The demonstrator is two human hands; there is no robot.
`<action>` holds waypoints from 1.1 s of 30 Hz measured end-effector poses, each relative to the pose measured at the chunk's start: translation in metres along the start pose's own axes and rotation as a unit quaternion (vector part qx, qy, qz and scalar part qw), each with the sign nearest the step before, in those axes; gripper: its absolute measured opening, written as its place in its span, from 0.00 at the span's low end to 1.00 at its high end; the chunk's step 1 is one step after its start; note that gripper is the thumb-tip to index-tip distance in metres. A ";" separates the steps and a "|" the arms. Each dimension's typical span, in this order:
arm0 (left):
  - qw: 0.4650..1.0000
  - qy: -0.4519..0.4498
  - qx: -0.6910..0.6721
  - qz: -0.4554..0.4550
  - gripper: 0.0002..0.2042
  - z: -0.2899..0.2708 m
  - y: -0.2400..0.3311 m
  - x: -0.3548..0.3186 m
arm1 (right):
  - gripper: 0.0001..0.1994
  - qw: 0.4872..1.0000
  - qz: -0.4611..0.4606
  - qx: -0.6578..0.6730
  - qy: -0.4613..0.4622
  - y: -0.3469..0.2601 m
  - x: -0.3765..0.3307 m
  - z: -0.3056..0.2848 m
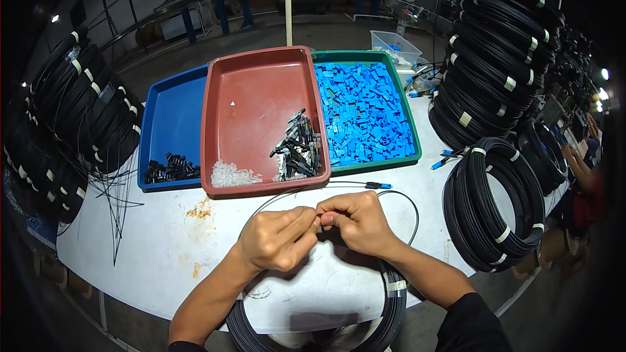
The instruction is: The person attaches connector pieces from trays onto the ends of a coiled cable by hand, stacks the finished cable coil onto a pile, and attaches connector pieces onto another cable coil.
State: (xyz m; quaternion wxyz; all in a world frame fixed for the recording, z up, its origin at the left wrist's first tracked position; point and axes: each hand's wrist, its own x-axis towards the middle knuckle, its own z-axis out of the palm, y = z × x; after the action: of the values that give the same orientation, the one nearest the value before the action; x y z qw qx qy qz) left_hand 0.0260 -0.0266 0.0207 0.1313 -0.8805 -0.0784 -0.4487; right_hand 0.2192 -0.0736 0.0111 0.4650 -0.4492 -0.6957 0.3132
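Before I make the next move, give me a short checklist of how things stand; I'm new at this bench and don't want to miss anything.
1. Both hands in view: ok; left hand and right hand meet at the fingertips.
2. Grip on any small piece between them: cannot tell; the fingers hide it.
3. Blue pieces in the green tray: ok, plentiful.
4. Red tray holding one kind only: not ok; clear pieces and dark parts share it.
5. Blue tray full: not ok; black parts lie only near its front.
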 end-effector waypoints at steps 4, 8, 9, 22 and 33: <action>0.997 0.014 -0.035 -0.064 0.07 -0.005 0.001 -0.003 | 0.06 0.981 -0.145 -0.123 0.045 -0.005 -0.001 -0.002; 0.726 0.002 -0.402 -0.558 0.07 -0.002 0.011 0.004 | 0.11 0.882 -0.345 -0.306 0.093 0.007 0.004 -0.003; 0.726 0.002 -0.400 -0.559 0.07 -0.002 0.012 0.004 | 0.14 0.873 -0.339 -0.347 0.058 0.003 0.001 -0.006; 0.951 0.044 -0.151 -0.265 0.04 0.005 0.003 -0.005 | 0.07 0.963 -0.193 -0.175 0.071 -0.002 0.001 0.001; 0.995 0.016 -0.028 -0.099 0.06 0.002 0.010 0.006 | 0.07 0.992 -0.057 -0.101 0.044 -0.006 0.003 -0.002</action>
State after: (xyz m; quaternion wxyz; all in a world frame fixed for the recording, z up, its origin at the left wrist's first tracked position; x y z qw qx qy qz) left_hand 0.0339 -0.0359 0.0228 0.0633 -0.8642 -0.1503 -0.4759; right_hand 0.2186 -0.0735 0.0181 0.4643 -0.4668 -0.7269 0.1950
